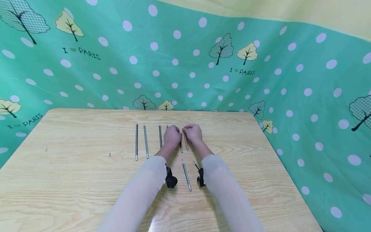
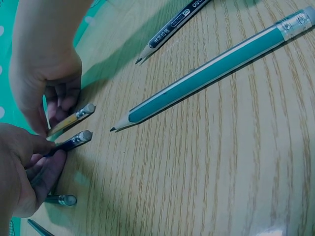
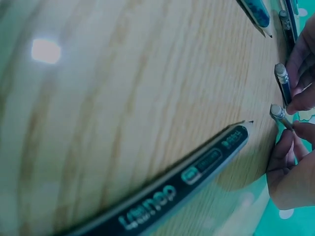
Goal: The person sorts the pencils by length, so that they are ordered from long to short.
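Near the far middle of the table, my left hand pinches a dark pencil between thumb and fingers. Just to its right, my right hand pinches a yellow pencil. The two pencils lie nearly parallel, a small gap apart, their eraser ends toward me. Both eraser ends show in the left wrist view, the dark pencil below the yellow pencil. In the right wrist view the fingers of my right hand close round the yellow pencil's shaft. Another pencil sits partly hidden under my left hand.
Left of my hands lie a black pencil, a teal pencil and another black pencil, spaced in a row. Between my forearms lie a teal pencil and a black pencil. A tiny scrap lies left.
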Tool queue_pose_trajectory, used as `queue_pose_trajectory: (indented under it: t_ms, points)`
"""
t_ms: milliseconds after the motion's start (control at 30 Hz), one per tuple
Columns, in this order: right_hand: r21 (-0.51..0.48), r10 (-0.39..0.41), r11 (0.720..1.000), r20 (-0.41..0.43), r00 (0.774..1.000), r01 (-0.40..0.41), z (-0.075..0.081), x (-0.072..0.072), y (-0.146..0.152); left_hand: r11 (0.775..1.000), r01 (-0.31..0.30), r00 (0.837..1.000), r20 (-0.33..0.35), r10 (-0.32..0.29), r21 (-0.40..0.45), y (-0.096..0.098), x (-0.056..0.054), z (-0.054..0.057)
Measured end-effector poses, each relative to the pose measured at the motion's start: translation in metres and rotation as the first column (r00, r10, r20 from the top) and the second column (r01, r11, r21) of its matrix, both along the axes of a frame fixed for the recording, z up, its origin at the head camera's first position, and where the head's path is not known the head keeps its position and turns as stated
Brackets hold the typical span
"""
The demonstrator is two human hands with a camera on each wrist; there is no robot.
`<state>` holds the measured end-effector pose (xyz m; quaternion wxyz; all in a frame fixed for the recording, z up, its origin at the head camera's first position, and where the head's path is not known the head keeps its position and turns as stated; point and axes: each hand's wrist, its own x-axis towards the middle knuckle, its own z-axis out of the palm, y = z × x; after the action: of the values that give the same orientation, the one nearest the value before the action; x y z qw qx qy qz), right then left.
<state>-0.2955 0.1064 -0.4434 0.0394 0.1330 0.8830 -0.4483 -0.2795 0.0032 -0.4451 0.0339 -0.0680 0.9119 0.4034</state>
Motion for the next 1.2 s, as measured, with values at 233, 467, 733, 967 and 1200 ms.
queue_pose_trajectory:
  t_ms: [233,467,733,967,1200]
  points:
    - [0.074,0.039,0.997,-0.038,0.999,-0.036,-0.003,0.001,0.0,1.0,0.002,1.0,0.0,-0.002,-0.011,0.0,0.0,0.001]
    - [0.123,0.053,0.991,-0.047,0.998,-0.047,-0.003,0.002,0.0,1.0,-0.002,1.0,-0.006,0.002,-0.018,0.001,0.0,0.001]
    - [0.13,0.062,0.99,-0.047,0.997,-0.055,-0.001,0.001,0.002,1.0,-0.002,1.0,-0.013,0.002,-0.018,0.001,0.0,0.0]
    - [0.119,0.052,0.992,-0.039,0.998,-0.047,0.001,-0.001,0.007,1.0,-0.008,1.0,-0.015,0.008,-0.005,0.002,-0.001,-0.001]
    - [0.057,0.067,0.996,0.012,0.998,-0.068,0.004,-0.003,0.016,1.0,-0.008,1.0,-0.012,0.008,0.016,0.002,0.001,0.002]
